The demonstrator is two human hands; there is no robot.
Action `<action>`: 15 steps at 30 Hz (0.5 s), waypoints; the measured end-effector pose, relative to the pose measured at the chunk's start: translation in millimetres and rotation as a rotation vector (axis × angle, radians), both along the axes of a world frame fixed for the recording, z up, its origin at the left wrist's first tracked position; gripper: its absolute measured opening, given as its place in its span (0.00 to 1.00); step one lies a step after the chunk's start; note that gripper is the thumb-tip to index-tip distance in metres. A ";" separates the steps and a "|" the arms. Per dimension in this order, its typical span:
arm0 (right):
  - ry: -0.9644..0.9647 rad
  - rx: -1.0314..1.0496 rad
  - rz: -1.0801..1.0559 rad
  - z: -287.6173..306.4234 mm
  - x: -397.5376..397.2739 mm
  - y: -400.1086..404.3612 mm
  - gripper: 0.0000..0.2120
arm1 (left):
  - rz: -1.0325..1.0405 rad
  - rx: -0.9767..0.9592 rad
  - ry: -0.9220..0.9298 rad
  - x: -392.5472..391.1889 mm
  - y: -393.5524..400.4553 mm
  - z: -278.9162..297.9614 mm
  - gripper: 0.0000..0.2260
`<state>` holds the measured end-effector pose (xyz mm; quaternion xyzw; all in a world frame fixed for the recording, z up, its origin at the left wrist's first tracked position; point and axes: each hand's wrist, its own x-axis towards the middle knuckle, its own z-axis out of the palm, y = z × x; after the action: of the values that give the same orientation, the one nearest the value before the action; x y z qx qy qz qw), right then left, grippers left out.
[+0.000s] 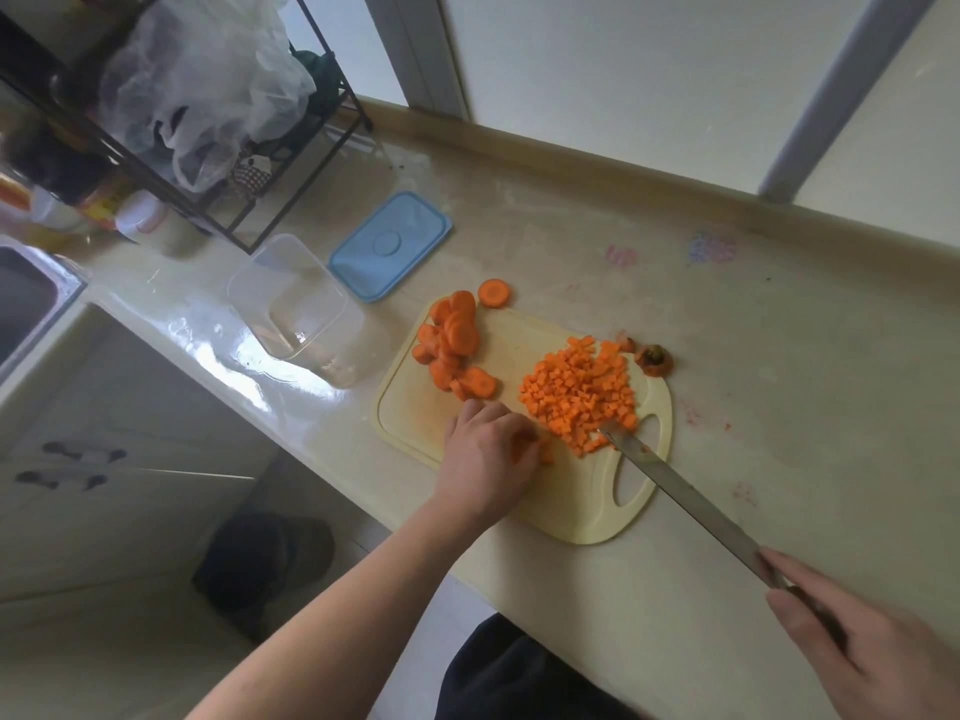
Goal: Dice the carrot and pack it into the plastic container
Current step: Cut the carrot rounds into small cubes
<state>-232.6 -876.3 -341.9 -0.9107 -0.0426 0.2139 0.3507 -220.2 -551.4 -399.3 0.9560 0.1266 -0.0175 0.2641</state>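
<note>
A pale yellow cutting board (524, 350) lies on the counter. Orange carrot slices (453, 341) are heaped at its far left corner, and one slice (493, 293) lies just off the board. A pile of diced carrot (582, 389) covers the board's right half. My left hand (491, 452) rests on the board with its fingers curled over a few carrot pieces. My right hand (862, 636) grips the handle of a long knife (680, 491), whose tip touches the near edge of the diced pile. The clear plastic container (296, 309) stands open and empty left of the board.
The blue lid (389, 245) lies beyond the container. A carrot end (653, 360) sits off the board's right corner. A black wire rack (218, 148) with bags and bottles stands at the back left, and a sink (26, 298) is at far left.
</note>
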 end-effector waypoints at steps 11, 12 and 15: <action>0.016 -0.006 -0.045 8.3 -0.8 4.3 0.15 | -0.137 -0.032 0.193 9.7 7.6 12.6 0.09; 0.020 -0.006 -0.046 8.6 -0.8 4.2 0.15 | -0.227 -0.026 0.163 7.6 13.5 13.4 0.11; 0.017 -0.005 -0.046 6.9 -1.6 1.4 0.13 | -0.453 -0.016 0.093 3.2 33.0 19.4 0.19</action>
<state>-234.1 -874.9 -335.0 -0.9105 -0.0181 0.2136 0.3537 -217.0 -518.3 -379.9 0.9560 -0.0796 -0.1213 0.2549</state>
